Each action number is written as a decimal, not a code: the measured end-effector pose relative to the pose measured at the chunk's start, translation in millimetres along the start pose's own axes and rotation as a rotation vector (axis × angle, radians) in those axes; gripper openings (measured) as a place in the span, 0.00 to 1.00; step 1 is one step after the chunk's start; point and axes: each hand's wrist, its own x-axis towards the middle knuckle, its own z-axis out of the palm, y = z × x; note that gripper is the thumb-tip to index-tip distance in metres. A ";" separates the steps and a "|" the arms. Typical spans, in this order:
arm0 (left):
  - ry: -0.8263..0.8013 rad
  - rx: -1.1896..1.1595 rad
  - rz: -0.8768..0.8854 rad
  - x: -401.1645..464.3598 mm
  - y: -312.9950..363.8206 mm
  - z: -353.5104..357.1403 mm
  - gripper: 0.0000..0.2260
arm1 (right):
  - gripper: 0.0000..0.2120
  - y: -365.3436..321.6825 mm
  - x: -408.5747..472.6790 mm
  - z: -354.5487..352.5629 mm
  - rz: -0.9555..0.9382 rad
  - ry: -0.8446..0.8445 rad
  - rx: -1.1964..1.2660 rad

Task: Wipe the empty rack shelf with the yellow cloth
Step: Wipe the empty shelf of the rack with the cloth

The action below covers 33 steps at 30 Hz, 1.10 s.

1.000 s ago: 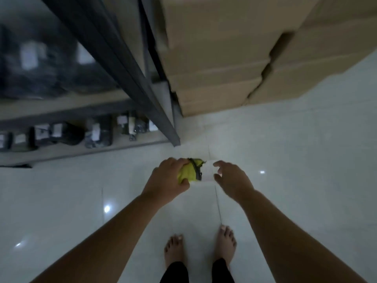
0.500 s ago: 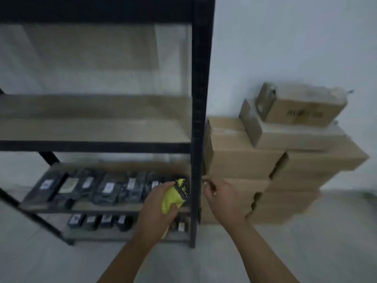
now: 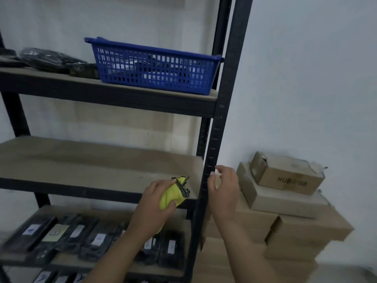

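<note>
A bare wooden rack shelf [image 3: 91, 162] spans the middle of the black metal rack. My left hand [image 3: 155, 201] grips a bunched yellow cloth [image 3: 173, 194] with a dark stitched edge, held at the shelf's front right corner, just in front of its edge. My right hand [image 3: 224, 186] hovers with loosely spread fingers beside the rack's black front right post [image 3: 214, 152], holding nothing.
A blue plastic basket [image 3: 153, 66] and dark bagged items [image 3: 51, 60] sit on the shelf above. Several dark labelled packs [image 3: 85, 237] fill the shelf below. Stacked cardboard boxes [image 3: 285, 201] stand right of the rack against the white wall.
The view has swung up from the floor to the rack. Both hands have risen from the low shelves to the bare shelf's front right corner, the left still holding the cloth.
</note>
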 end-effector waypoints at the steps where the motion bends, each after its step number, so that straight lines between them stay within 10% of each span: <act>1: -0.005 0.006 0.005 7.4 -2.1 2.7 0.23 | 0.15 4.5 6.3 6.0 0.009 -0.001 -0.006; 7: -0.060 0.087 0.024 46.7 -17.0 18.4 0.24 | 0.32 31.7 20.2 46.4 0.116 -0.232 0.186; 33: -0.666 0.348 0.514 105.3 -85.5 71.6 0.25 | 0.25 36.6 15.3 71.1 0.271 -0.206 0.269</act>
